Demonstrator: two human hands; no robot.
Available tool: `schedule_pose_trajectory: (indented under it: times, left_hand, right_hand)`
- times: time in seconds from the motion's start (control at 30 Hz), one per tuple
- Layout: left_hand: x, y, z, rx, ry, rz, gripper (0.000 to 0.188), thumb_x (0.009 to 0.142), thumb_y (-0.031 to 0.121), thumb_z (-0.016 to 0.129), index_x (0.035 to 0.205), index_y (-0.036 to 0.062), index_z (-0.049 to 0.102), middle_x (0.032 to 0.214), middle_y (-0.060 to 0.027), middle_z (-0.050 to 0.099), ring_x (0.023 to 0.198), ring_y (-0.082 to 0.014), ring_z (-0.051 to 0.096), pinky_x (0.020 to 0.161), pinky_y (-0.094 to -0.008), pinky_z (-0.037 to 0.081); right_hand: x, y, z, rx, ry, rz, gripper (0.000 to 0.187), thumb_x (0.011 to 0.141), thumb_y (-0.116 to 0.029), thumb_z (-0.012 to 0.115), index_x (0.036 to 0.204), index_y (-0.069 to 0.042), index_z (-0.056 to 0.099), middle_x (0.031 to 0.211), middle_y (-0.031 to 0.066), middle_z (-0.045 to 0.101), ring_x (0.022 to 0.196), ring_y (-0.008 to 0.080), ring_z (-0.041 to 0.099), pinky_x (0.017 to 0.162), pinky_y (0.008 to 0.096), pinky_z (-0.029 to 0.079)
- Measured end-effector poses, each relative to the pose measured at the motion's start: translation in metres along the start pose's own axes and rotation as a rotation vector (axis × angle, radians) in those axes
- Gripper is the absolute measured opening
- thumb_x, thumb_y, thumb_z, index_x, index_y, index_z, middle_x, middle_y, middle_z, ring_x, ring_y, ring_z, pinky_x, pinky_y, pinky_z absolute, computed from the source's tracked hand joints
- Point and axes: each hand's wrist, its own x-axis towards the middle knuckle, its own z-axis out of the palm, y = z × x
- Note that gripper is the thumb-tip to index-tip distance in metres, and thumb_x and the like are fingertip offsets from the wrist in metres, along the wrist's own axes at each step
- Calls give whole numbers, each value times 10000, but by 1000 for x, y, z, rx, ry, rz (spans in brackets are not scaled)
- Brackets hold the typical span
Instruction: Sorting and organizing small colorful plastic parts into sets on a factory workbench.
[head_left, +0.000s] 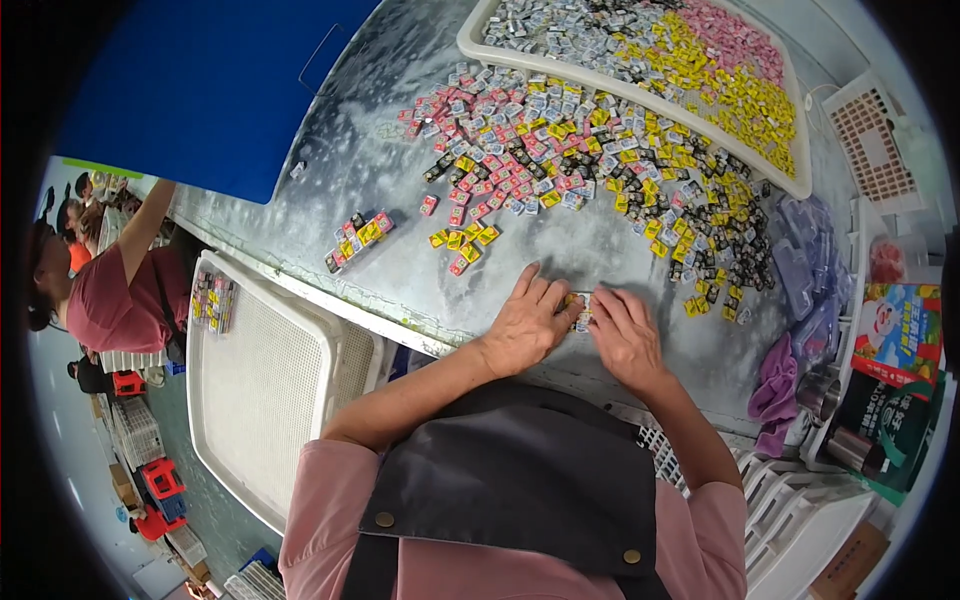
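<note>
Close to the table's near edge, my left hand and my right hand face each other with bent fingers. Between their fingertips is a short row of small printed blocks, partly hidden by the fingers. Both hands pinch it from its two sides. Beyond them lies a wide spread of loose small blocks in pink, yellow, white and black, the black and yellow ones mostly to the right. Left of my hands, a clear pack filled with the same blocks rests on the table.
A white tray heaped with loose blocks stands at the back. White mesh trays sit at the left, one holding filled packs. A blue board and a co-worker are far left. Purple cloth lies right.
</note>
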Motion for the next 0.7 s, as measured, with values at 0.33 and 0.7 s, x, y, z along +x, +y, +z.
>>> schedule_pose_trajectory:
  times: [0.33, 0.7]
  left_hand:
    - [-12, 15, 3, -2, -135, 77, 749, 903, 400, 660, 1476, -18, 421, 1576, -202, 357, 1478, -384, 300, 1194, -589, 222]
    - [-31, 9, -34, -186, 69, -289, 561, 885, 200, 726, 1352, -29, 515, 1385, -241, 509, 1142, -369, 573, 933, -480, 485]
  right_hand:
    - [-39, -7, 0, 2, -353, 51, 896, 856, -455, 698, 1491, 73, 349, 1587, 264, 305, 1506, 401, 246, 1216, 577, 153]
    - [-42, 0, -9, 257, 119, 419, 341, 929, -100, 665, 1251, 3, 611, 1232, 194, 617, 1027, 301, 658, 926, 437, 537]
